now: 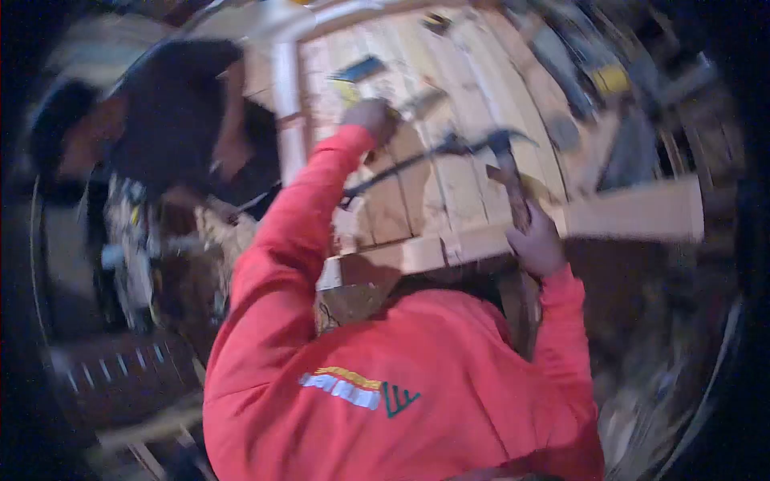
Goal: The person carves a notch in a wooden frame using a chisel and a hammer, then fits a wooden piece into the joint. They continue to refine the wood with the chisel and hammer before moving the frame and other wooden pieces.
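My right hand [539,244] is wrapped around the wooden handle of a claw hammer [517,200], its metal head raised over the near right of a planked wooden panel [473,196]. My left hand [370,119] reaches over the panel with its fingers closed; motion blur hides what is in them. Just right of those fingers is a flat greyish piece [423,103], too smeared to name. A long dark bar [401,166] crosses the planks between my two hands. Beyond my left hand lies a dark blue flat object [361,69], with something yellow beside it.
A person in dark clothing [172,112] is close at the left. A small black and yellow item [435,23] lies at the panel's far end. A wooden beam [634,212] juts out to the right. Blurred tools and a yellow object [611,79] are at the right.
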